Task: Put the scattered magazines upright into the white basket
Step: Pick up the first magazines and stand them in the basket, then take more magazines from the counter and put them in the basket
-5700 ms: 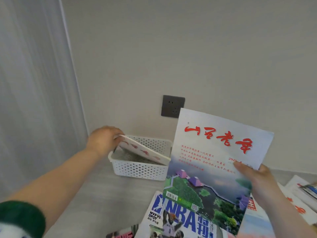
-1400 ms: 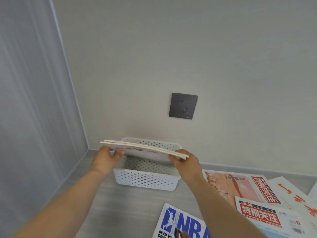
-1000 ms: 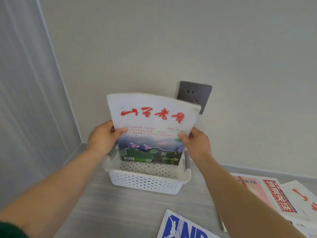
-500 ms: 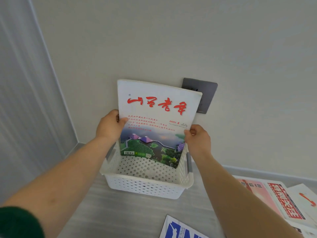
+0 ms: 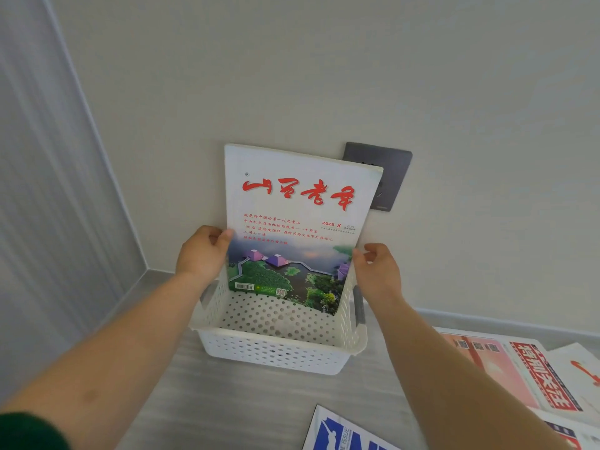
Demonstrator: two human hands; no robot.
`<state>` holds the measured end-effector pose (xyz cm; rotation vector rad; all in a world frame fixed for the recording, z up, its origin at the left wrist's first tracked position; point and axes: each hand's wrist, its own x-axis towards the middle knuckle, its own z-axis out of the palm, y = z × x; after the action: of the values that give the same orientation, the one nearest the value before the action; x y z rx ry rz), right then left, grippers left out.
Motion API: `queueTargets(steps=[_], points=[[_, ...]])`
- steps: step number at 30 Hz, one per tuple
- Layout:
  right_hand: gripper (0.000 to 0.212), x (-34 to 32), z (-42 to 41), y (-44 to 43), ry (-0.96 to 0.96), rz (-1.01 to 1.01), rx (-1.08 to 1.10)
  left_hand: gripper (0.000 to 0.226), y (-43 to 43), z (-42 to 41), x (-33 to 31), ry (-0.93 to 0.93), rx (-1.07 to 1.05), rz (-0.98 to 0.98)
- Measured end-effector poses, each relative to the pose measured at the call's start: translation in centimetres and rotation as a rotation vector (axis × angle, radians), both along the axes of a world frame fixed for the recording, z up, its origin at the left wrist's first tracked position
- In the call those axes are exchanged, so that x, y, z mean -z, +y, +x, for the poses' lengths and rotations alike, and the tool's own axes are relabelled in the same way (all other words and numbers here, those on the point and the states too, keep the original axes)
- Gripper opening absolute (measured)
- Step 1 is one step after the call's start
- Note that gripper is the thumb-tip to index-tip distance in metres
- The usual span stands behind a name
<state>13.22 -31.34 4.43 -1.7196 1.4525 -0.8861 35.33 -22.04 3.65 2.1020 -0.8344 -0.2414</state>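
A magazine with red calligraphy and a landscape cover (image 5: 297,222) stands upright in the white perforated basket (image 5: 276,354), leaning back against the wall. Its edges show more than one magazine held together. My left hand (image 5: 203,253) grips the left edge, thumb on the cover. My right hand (image 5: 376,271) touches the right edge with its fingertips. The basket sits on the grey surface at the wall.
Scattered magazines lie flat on the right: a pink and red one (image 5: 516,375) and a blue NBA one (image 5: 341,431) at the bottom edge. A dark wall socket (image 5: 388,177) is behind the upright magazine. A wall panel (image 5: 48,222) closes the left side.
The magazines went from held flat over the basket to standing upright in it. Over the last half second they settled lower and lean back on the wall; my hands stay on the edges.
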Motion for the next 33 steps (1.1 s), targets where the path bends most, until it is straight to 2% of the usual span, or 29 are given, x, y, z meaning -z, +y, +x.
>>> queueTargets(steps=[9, 13, 18, 20, 24, 27, 31, 33], points=[[0.037, -0.4, 0.0, 0.5, 0.012, -0.034, -0.036, 0.039, 1.0, -1.0, -0.4, -0.013, -0.024, -0.050], [0.034, -0.8, -2.0, 1.4, 0.028, -0.078, -0.001, 0.026, 2.8, -2.7, -0.2, -0.078, 0.039, -0.208], [0.031, -0.8, -6.3, 4.0, 0.017, -0.065, 0.038, 0.012, 6.1, -8.1, 0.4, 0.019, 0.154, -0.248], [0.029, -0.5, -8.8, 5.8, 0.003, -0.037, 0.024, 0.010, 8.0, -11.2, 0.4, 0.053, 0.231, -0.238], [0.022, 0.7, -14.7, 9.4, 0.090, -0.018, -0.010, 0.028, 12.1, -18.1, 0.3, 0.129, 0.433, -0.127], [0.021, 1.6, -19.6, 11.5, 0.125, 0.032, -0.040, 0.030, 14.2, -23.0, 0.8, 0.167, 0.503, -0.078], [0.019, 2.6, -28.8, 13.7, 0.068, 0.104, 0.074, 0.031, 14.9, -30.1, 1.3, 0.283, 0.538, -0.048], [0.018, 3.4, -34.4, 14.8, 0.090, 0.111, 0.132, 0.030, 14.6, -34.1, 1.6, 0.278, 0.566, -0.023]])
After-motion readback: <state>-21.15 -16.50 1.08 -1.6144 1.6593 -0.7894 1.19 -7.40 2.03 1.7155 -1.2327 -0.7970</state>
